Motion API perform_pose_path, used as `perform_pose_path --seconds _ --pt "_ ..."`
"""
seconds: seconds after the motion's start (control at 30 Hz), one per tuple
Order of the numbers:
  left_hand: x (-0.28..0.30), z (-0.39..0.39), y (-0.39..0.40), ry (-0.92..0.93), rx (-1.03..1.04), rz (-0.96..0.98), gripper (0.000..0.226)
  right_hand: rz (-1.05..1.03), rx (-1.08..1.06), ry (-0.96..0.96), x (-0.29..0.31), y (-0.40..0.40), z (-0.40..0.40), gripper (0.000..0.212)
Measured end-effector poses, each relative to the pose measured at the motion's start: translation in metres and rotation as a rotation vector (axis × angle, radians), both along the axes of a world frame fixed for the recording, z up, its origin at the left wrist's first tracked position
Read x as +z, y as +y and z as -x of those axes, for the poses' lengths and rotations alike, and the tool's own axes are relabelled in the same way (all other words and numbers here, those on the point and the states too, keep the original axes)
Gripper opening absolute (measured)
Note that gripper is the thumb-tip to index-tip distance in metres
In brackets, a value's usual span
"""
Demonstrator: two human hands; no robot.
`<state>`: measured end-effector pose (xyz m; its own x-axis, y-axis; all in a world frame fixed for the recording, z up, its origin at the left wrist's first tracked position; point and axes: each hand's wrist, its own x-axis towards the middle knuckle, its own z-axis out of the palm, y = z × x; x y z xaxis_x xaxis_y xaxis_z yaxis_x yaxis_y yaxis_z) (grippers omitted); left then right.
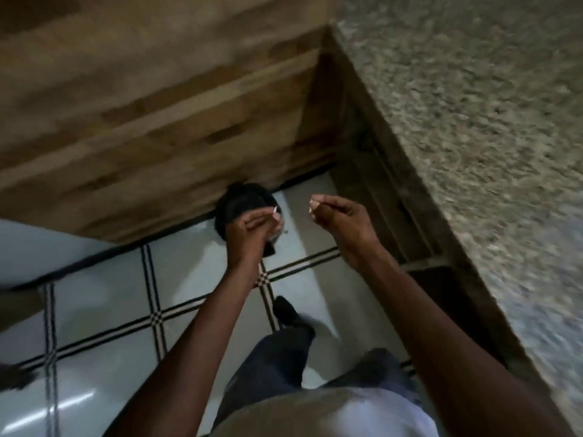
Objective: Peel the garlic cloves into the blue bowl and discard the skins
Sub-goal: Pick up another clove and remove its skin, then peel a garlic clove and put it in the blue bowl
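Head view: I see left hand and right hand curled over bin, contents unclear. Risk: skins drifting onto floor.

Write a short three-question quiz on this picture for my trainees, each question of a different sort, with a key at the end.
1. True or false: the blue bowl is in view.
2. Which lies directly beyond the left hand? A. a black bin or bag on the tiled floor B. a sink C. a chopping board
3. In a few words: what surface runs along the right side of the picture?

Key
1. False; no bowl shows.
2. A; it sits against the wooden cabinet. Whether it is a bin or a bag is too blurred to tell.
3. A speckled stone counter, beside the right hand.
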<state>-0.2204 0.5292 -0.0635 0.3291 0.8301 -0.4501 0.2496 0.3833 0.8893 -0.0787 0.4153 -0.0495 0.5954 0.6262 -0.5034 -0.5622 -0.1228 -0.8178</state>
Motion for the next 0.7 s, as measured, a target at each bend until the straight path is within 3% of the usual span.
perform_pose_path --seconds 0.3,0.47,0.57,0.7 --pt "-0.049 0.071 0.103 0.058 0.238 0.054 0.017 0.095 0.180 0.036 -0.063 0.145 0.048 0.016" --pt "-0.087 0.081 0.144 0.119 0.259 0.035 0.018 0.180 0.265 0.031 -0.110 0.204 0.058 0.013" --pt "-0.118 0.080 0.169 0.156 0.310 0.099 0.016 0.269 0.351 0.024 -0.146 0.235 0.060 0.032" --pt "-0.152 0.076 0.195 0.167 0.385 0.274 0.018 0.307 0.300 0.040 -0.185 0.266 0.055 0.033"
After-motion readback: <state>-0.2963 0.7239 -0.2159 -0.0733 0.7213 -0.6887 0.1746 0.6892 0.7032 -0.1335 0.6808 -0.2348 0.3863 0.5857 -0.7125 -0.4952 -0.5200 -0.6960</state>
